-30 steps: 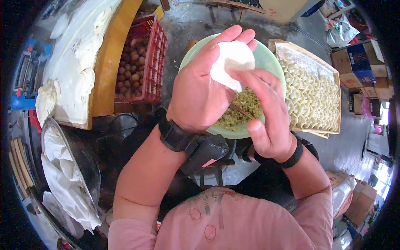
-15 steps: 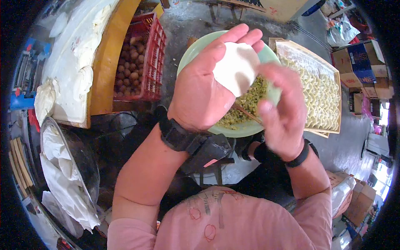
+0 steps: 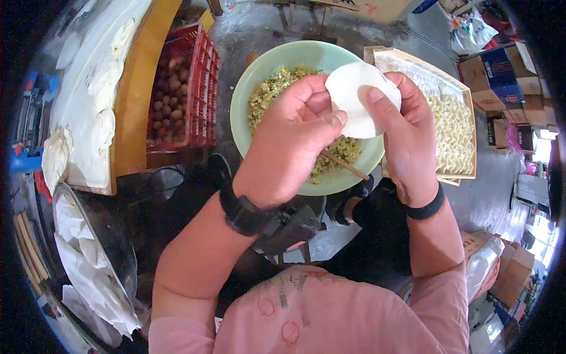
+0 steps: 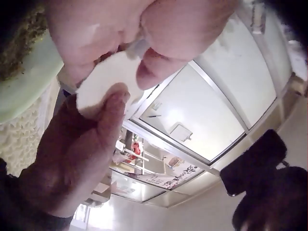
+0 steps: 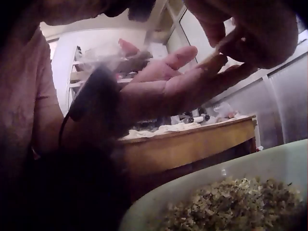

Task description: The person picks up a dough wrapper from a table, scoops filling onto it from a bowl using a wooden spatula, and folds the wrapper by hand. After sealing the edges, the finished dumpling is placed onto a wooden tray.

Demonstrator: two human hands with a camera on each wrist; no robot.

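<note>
A round white dumpling wrapper (image 3: 358, 88) is held flat above the bowl between both hands. My left hand (image 3: 289, 141) pinches its left edge, thumb uppermost. On the other side my right hand (image 3: 411, 138) grips it with the thumb across its face and the fingers behind. The left wrist view shows the wrapper (image 4: 103, 84) with the right thumb pressing on it. Beneath, a pale green bowl (image 3: 239, 109) contains chopped green-yellow filling (image 3: 280, 82). A wooden stick-like handle (image 3: 345, 163) slants out over the bowl's near rim.
At right, a wooden tray (image 3: 470, 112) bears rows of folded dumplings (image 3: 451, 133). A red crate (image 3: 203, 88) of round brown items stands left of the bowl. Farther left are a floured table (image 3: 130, 118) with dough and a metal basin (image 3: 118, 253) with white sheeting.
The right hand swung out right, then came back and took hold of the wrapper. My left hand turned from palm-up support to pinching the edge. The bowl appears farther left in view.
</note>
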